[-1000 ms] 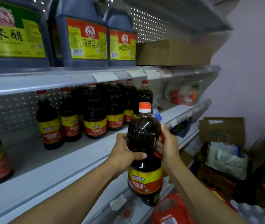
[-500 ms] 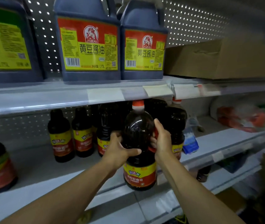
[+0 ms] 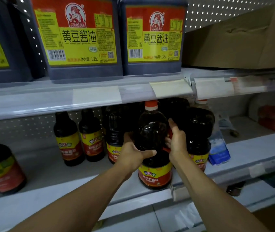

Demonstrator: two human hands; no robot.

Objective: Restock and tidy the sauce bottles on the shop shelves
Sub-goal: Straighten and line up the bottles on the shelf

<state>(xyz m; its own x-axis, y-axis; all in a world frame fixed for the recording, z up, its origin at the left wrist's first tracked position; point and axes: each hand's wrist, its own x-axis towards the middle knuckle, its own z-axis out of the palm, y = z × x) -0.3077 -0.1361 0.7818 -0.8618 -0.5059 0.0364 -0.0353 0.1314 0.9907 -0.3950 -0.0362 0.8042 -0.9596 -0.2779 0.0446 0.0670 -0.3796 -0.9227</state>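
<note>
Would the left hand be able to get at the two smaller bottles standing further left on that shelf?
Probably yes, once freed: the left hand now grips the big soy sauce bottle, but bare shelf lies in front of the two smaller bottles, nothing blocking.

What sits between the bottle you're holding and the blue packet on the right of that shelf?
In the head view, one more large dark sauce bottle stands between the held bottle and the blue packet, right beside the right hand.
</note>
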